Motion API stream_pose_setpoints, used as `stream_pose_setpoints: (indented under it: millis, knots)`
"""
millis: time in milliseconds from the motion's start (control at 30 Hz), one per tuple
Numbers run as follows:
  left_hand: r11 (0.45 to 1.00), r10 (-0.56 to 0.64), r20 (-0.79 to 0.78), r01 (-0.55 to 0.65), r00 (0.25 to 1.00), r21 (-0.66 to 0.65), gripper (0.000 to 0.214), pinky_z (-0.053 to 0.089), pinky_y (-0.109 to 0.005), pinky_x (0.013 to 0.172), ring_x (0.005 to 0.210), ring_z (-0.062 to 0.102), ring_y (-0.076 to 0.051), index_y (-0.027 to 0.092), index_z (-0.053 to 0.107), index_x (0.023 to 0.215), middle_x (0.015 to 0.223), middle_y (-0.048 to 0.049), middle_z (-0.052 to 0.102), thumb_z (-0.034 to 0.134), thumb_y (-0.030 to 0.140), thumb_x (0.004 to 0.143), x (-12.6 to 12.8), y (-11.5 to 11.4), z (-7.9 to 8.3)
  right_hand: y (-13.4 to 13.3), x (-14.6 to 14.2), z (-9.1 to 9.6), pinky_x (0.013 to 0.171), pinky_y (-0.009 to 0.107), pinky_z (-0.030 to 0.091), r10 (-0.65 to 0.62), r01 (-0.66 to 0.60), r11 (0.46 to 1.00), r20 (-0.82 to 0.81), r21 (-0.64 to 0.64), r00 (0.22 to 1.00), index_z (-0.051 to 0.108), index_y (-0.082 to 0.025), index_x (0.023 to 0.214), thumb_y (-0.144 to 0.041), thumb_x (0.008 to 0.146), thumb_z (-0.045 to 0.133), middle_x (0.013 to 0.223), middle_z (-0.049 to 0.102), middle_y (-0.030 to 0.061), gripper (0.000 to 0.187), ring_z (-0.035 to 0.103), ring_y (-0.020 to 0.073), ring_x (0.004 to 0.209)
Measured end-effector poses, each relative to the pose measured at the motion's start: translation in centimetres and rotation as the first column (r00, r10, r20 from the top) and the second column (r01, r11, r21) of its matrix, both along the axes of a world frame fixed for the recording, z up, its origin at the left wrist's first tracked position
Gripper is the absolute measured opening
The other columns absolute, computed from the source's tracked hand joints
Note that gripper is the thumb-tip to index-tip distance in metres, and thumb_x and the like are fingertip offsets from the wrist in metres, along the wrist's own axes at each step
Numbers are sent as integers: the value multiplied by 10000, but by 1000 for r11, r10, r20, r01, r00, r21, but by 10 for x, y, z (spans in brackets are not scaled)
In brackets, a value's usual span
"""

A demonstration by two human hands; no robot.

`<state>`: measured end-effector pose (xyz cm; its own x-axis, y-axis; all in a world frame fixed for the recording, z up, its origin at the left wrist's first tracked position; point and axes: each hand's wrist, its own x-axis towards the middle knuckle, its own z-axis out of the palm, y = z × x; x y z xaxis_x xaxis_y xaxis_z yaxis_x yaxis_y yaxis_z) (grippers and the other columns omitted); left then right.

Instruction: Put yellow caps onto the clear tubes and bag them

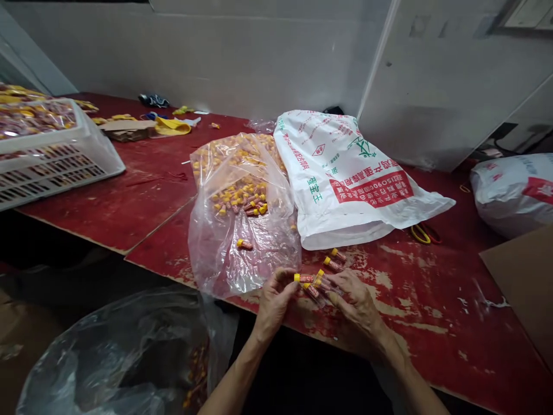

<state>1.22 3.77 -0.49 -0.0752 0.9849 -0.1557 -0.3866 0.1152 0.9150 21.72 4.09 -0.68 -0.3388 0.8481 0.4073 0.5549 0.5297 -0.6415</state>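
Observation:
Near the table's front edge, my left hand (276, 297) pinches a small clear tube (306, 278) with a yellow cap and reddish contents by its capped end. Close beside it on the right, my right hand (355, 297) is closed round several more yellow-capped tubes (320, 283), which stick out from its fingers towards my left hand. Two loose tubes (332, 264) lie just beyond my right hand. An open clear plastic bag (259, 268) full of such tubes lies ahead of my left hand, with a single tube (245, 245) near its mouth.
A white printed sack (345, 173) lies behind my hands, with yellow-handled scissors (421, 233) at its right. A white basket (64, 153) of packed tubes stands at left. A large clear bag (121, 351) hangs below the table edge. At right are a cardboard box (525, 282) and another sack (514, 190).

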Motion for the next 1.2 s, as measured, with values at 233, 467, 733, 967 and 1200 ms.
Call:
stream_pose_setpoints:
  millis: [233,467,733,967,1200]
  knots:
    - [999,46,7,-46,999,1,239,481,-212,611,603,584,-92,175,627,873,739,22,651,728,275,681,11,-12,-4,-12,-3,-1,839,358,505,49,-48,997,17,-68,999,507,-251,1253,-249,930,443,1110,580,84,329,575,207,988]
    - [999,-5,-147,12,989,50,248,487,-269,759,818,608,-153,176,678,968,956,-44,653,632,335,784,28,-31,-5,-22,-18,-6,879,379,506,50,-50,999,25,3,998,516,-236,1205,-233,935,407,1127,596,90,292,561,219,1071]
    - [973,3,-423,94,906,209,261,474,-291,826,898,603,-170,193,658,1054,951,-59,638,475,277,888,45,-51,-6,-48,-25,-38,783,296,517,-133,133,991,-36,-5,990,529,-211,1126,-261,948,387,1040,604,82,233,606,185,953]
    - [946,262,-863,62,432,318,244,487,-273,829,924,614,-163,195,666,942,984,-53,657,461,124,832,-7,2,0,-30,28,-40,829,309,466,-302,302,950,4,-77,953,566,-233,1123,-418,919,429,1090,613,46,307,580,194,979]
    - [963,268,-963,6,27,269,238,419,-436,869,993,554,-313,153,641,795,979,-160,641,432,55,738,-109,90,-4,9,82,-53,780,379,403,-624,601,775,387,194,679,609,-157,1044,-400,908,307,966,623,111,410,530,246,869]
